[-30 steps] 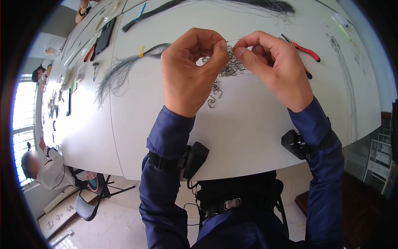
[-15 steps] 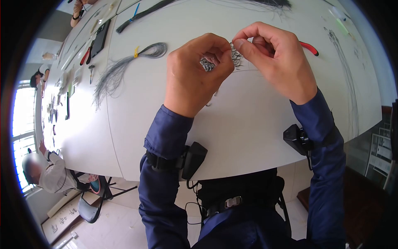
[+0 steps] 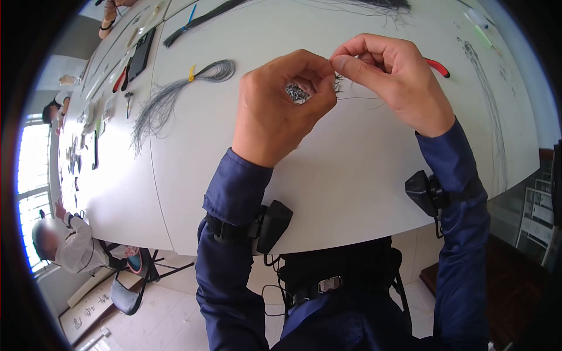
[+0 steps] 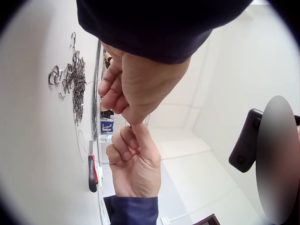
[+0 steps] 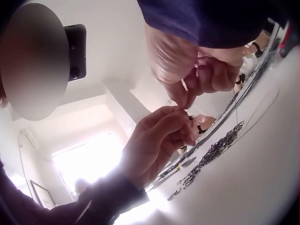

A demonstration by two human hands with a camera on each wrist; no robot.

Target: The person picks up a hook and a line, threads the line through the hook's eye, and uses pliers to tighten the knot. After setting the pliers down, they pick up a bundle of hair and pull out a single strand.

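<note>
Holding left hand [image 3: 281, 108] and right hand [image 3: 395, 82] together at the fingertips, apparently clamped on a thin strand [image 3: 360, 98] above the piled hooks [image 4: 78, 86] on the bench [image 3: 351, 175]. Seems mid-manipulation of the strand; calls next for steady, controlled tension.

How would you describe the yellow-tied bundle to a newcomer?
On the white table, look left of the left hand. A grey bundle of fine strands lies there, looped at one end. Its yellow tie sets it apart from the darker, blue-tied bundle.
</note>
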